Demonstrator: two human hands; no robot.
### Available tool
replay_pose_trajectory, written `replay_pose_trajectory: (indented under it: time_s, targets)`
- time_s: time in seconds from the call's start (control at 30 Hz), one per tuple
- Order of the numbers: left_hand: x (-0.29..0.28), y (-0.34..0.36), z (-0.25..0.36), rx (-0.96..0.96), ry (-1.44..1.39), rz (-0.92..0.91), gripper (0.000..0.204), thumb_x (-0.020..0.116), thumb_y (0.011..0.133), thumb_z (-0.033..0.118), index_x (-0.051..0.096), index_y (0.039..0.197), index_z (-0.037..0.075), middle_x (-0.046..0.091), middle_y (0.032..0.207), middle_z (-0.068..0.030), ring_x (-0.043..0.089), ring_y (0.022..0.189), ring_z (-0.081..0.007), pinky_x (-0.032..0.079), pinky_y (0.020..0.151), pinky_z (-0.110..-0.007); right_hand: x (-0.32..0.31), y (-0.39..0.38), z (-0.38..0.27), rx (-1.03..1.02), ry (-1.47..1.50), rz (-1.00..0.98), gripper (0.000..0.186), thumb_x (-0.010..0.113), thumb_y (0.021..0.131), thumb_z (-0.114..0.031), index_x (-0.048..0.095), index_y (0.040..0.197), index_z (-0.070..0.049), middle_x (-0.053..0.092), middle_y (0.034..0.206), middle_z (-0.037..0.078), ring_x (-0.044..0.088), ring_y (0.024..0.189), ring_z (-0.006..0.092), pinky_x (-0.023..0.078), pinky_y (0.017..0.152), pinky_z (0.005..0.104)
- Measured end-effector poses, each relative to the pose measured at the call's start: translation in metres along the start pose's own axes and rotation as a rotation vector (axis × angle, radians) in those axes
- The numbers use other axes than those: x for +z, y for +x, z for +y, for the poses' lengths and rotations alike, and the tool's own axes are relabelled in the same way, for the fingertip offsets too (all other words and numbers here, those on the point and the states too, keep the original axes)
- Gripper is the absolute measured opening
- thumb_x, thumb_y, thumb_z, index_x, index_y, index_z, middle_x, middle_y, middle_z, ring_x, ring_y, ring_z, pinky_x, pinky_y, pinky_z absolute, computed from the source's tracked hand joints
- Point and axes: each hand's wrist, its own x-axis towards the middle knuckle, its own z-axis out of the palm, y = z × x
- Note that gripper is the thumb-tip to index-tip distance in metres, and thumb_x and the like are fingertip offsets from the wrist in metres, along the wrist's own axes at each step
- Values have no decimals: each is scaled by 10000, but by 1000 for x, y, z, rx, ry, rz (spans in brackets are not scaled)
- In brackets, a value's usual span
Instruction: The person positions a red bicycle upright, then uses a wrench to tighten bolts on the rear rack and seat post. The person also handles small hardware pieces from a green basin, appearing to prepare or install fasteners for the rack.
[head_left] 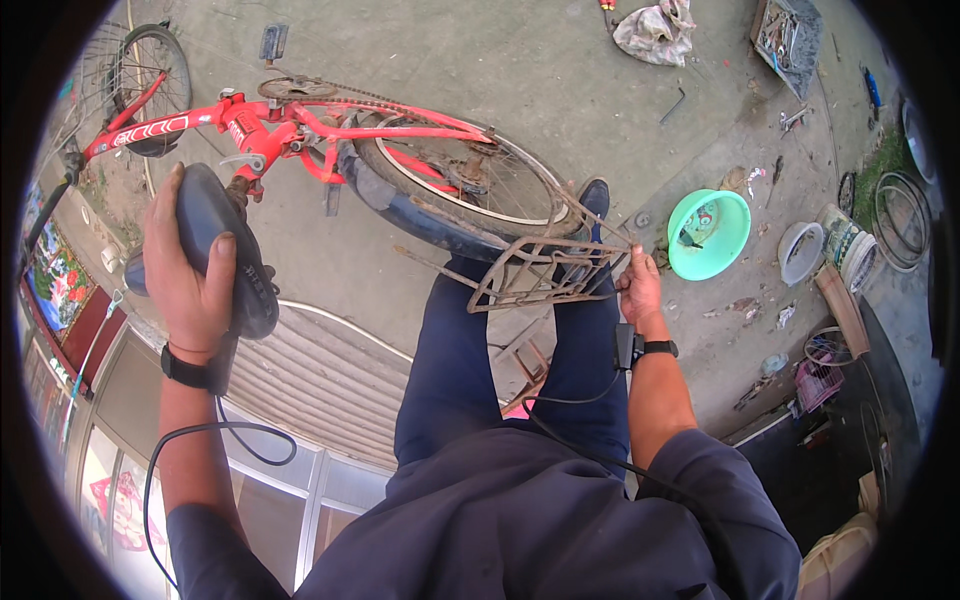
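**Red bicycle held at saddle and rack**

Nearest, the black saddle point(252, 295) is grasped by the left hand point(190, 285), with the thumb and fingers spread around it. The outer end of the rusty rear rack point(528, 296) is gripped in the curled fingers of the right hand point(641, 285). The rack is seen in front of the trouser legs point(445, 345). Its bars are probably stiff and rough; a hold is best taken on a smooth rail, away from the ends. The saddle looks padded, and a firm grip across it should serve well.

Beyond are the black mudguard point(420, 228), likely thin and easily bent, and the rear wheel point(480, 210). The red bicycle point(250, 135) stretches toward the upper left and is probably heavy and awkward. Farther right, a green basin point(728, 250) is seen.
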Motion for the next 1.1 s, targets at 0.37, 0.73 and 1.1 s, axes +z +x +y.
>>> replay_pose_trajectory:
  time_s: [0.37,0.73,1.1]
  targets:
    - [19,-18,-5,-15,-48,33,690,647,865,359,488,1420,-19,555,1404,-193,536,1272,-363,386,1098,-425,3,-21,11,-32,-73,62,379,686,953,-460,487,830,-162,342,614,-50,360,541,104,340,543,289]
    - [34,-31,4,-31,-129,1,631,589,937,318,459,1458,-13,527,1450,-190,514,1320,-332,368,1122,-405,-15,-2,26,3,84,85,420,761,893,-463,548,861,-103,410,618,-31,379,506,97,322,491,268]
    - [39,-36,16,-53,-140,-32,601,517,1006,349,421,1499,18,523,1448,-185,515,1316,-291,355,1126,-379,-45,26,25,-57,32,-43,410,741,900,-492,548,885,-130,394,651,-53,380,549,93,338,534,277]
